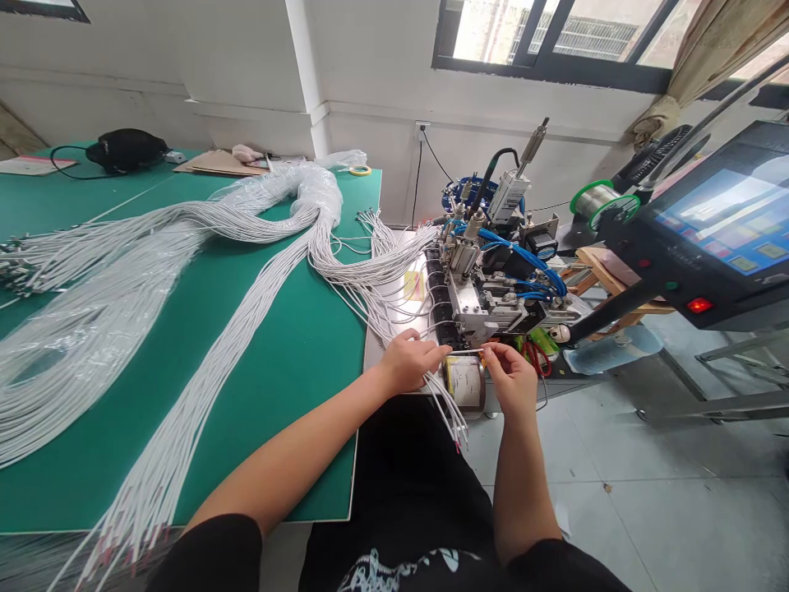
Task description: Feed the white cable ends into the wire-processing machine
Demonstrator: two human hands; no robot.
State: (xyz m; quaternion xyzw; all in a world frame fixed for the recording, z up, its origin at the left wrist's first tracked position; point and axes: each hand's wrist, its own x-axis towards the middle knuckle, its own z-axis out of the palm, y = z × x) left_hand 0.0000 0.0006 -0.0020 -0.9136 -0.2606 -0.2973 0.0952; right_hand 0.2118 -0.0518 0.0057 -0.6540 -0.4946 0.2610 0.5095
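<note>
A white cable [467,352] is stretched between my two hands at the front edge of a metal machine [474,279]. My left hand [414,362] is closed around the cable, and several loose white cable ends [453,419] hang down just below it. With thumb and fingertips, my right hand [511,376] pinches the cable's right end; the very tip is hidden by the fingers. From the machine's black slotted side, more white cables [382,271] run left to a big bundle on the green table [296,395].
Clear plastic wraps part of the cable bundle [320,193]. Red-handled scissors [537,358] lie right of my right hand. A control screen [727,218] juts in at the right, near a wire spool [604,204]. Below the machine's front sits a small box [467,385].
</note>
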